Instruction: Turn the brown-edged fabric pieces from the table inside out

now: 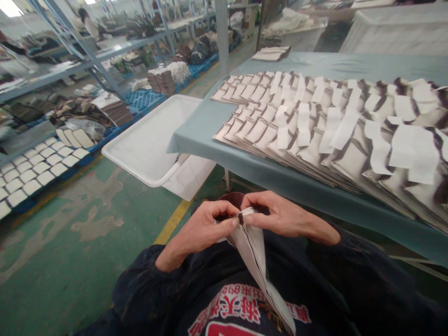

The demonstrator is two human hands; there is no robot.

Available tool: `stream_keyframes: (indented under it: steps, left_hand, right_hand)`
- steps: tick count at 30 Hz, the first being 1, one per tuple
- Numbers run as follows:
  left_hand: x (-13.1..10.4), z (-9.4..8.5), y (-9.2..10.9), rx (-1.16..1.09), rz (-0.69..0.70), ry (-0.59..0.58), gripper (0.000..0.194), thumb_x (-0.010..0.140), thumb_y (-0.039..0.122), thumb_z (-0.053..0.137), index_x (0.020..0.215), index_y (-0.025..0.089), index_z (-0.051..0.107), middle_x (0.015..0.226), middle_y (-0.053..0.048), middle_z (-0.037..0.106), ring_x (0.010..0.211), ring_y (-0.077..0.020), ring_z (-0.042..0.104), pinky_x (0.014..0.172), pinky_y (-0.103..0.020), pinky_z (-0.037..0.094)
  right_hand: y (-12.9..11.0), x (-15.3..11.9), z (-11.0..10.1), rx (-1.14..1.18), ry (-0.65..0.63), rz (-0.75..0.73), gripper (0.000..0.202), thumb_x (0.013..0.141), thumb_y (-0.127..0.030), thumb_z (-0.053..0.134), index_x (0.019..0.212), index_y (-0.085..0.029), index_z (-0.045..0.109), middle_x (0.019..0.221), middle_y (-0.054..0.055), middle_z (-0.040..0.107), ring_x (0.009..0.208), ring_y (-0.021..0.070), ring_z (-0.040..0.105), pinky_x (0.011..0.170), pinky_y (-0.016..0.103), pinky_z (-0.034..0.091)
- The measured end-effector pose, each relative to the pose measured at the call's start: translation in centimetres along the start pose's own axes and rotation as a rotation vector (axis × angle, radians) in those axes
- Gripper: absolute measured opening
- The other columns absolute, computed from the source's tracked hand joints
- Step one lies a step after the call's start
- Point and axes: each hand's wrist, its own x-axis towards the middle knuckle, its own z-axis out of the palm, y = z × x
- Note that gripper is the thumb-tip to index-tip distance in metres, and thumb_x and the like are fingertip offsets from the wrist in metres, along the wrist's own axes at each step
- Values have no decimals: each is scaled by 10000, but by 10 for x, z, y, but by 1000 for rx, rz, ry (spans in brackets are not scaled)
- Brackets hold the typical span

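your left hand (205, 228) and your right hand (280, 215) are close together in front of your belly. each one is nearly closed, with the thumb and finger pinched on the top of one pale cloth piece (255, 256). the other fingers are curled in. a small dark bit (241, 218) shows on the cloth right between your two thumbs. the cloth piece hangs down from your fingers over your dark top (157, 298), which has red and white letters (241, 303) on it. thin dark lines run down the cloth.

past your hands is a table with a blue-green cover (196, 133). lots of pale cloth pieces with dark edges (259, 130) lie on it in two long rows, each lapping over the next. white strips (376, 149) lie on top of many of them. a small flat pile (271, 53) sits at the far edge.

a white tub (135, 156) is just beside the table, on the left. more left, pale pads (35, 163) lie in rows near the green floor (87, 205). far back, a person (89, 24) is by some tables, too blurry to see well.
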Motion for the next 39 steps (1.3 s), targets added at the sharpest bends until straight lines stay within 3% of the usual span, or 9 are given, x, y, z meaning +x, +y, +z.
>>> stream_keyframes:
  steps: [3,10,19,28,35,39]
  left_hand:
    - [-2,-1,3,-27,-21,-52,275,884,369,684,922,103,741,753,-18,649,642,-107,518,596,-214,414]
    - [-5,-11,5,49,23,-137,310,948,366,628,1037,105,769,849,-55,723,721,-135,574,646,-224,449]
    - [-5,-10,6,32,-12,-140,286,940,375,623,971,117,743,736,-8,631,645,-112,499,565,-198,388]
    - [-2,-7,-2,-77,-84,-170,252,874,345,646,914,121,752,718,-7,655,624,-114,510,580,-208,415]
    - [-3,5,2,25,-10,-23,329,912,419,640,762,129,678,656,10,577,598,-104,453,564,-224,376]
    - [-1,6,-2,12,-35,-43,404,896,488,690,730,121,664,642,15,550,595,-94,430,535,-213,343]
  right_hand:
    - [-5,-4,3,-103,27,15,184,815,-347,624,814,-166,659,700,-16,581,632,130,486,568,254,327]
    - [-7,-5,5,-30,13,39,172,805,-335,599,796,-171,649,690,-24,562,632,127,476,560,247,336]
    - [-9,-1,9,-89,73,22,175,810,-338,578,759,-183,641,681,-15,585,635,136,492,590,266,335]
    - [-16,0,2,-321,57,2,137,784,-313,666,738,-185,653,631,-37,580,569,101,458,590,257,314]
    - [0,1,-3,-64,-16,-17,289,863,-431,687,760,-169,623,671,-35,549,606,103,438,551,232,330]
    - [14,0,0,130,-110,-9,361,880,-504,707,807,-162,619,709,-35,537,636,107,439,545,223,337]
